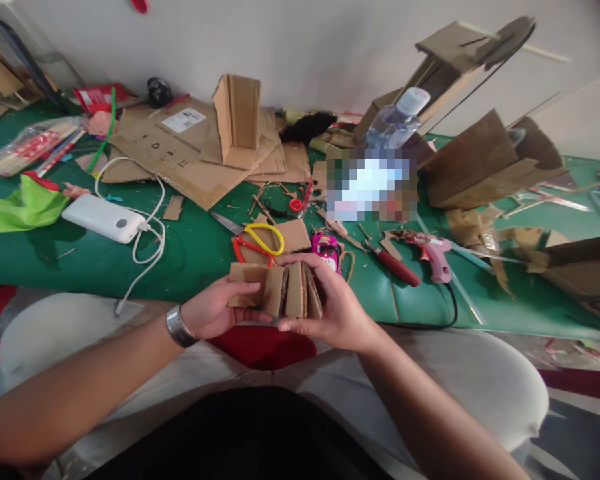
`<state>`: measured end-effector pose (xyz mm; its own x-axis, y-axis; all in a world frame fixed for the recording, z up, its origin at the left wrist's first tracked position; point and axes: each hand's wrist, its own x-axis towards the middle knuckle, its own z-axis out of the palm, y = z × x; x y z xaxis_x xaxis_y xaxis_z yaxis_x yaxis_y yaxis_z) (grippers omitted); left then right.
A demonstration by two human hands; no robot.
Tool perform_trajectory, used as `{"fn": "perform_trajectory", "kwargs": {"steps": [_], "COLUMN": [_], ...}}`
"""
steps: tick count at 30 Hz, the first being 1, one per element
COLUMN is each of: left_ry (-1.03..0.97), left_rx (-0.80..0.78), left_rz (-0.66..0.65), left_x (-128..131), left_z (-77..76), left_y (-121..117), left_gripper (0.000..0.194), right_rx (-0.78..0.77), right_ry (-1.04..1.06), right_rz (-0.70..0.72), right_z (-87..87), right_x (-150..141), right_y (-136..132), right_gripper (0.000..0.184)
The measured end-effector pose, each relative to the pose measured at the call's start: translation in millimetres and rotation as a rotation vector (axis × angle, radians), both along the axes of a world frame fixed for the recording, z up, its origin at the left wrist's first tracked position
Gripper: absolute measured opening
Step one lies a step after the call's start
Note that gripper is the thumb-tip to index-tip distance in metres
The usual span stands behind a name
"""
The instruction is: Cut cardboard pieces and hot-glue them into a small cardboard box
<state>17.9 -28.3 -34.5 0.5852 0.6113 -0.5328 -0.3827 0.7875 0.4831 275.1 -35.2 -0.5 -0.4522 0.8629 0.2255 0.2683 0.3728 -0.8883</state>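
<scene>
Steady Fingers on the Cardboard Bundle

The cardboard bundle (pixel 295 290) is in the lower middle of the frame, at the near edge of the green tabletop (pixel 190 257). The right hand (pixel 345 317) clasps its right end, thumb below and fingers above; the left hand (pixel 211 310) pinches the flat flap (pixel 245 275) at its left, thumb on top. The pieces fan slightly apart at the right. Light, even pressure from both sides should align the edges without crushing the corrugation; whether they are glued, I cannot tell.
</scene>
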Motion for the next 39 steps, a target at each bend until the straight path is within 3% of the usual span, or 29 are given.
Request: {"fn": "perform_trajectory", "kwargs": {"steps": [6, 15, 25, 34, 39], "left_ry": [-0.036, -0.091, -0.159, -0.156, -0.093], "left_rx": [-0.001, -0.018, -0.043, -0.026, -0.068], "left_rz": [-0.058, -0.175, -0.273, -0.188, -0.256], "left_x": [-2.6, 0.8, 5.1, 7.2, 8.3], "left_z": [-7.2, -4.6, -3.7, -2.9, -2.5], "left_y": [-3.6, -13.3, -21.6, -22.7, -25.7], "left_gripper": [0.036, 0.038, 0.036, 0.050, 0.047], "right_rx": [-0.065, -0.093, -0.080, 0.064, -0.048], "right_ry": [0.060, 0.025, 0.002, -0.046, 0.049], "right_rz": [0.028, 0.106, 0.193, 0.104, 0.211], "right_z": [6.3, 19.9, 10.9, 8.1, 10.2], "right_x": [10.7, 29.3, 23.1, 11.1, 21.7], "right_y": [3.8, 9.7, 8.8, 2.7, 7.8], "right_gripper": [0.080, 0.080, 0.087, 0.093, 0.091]}}
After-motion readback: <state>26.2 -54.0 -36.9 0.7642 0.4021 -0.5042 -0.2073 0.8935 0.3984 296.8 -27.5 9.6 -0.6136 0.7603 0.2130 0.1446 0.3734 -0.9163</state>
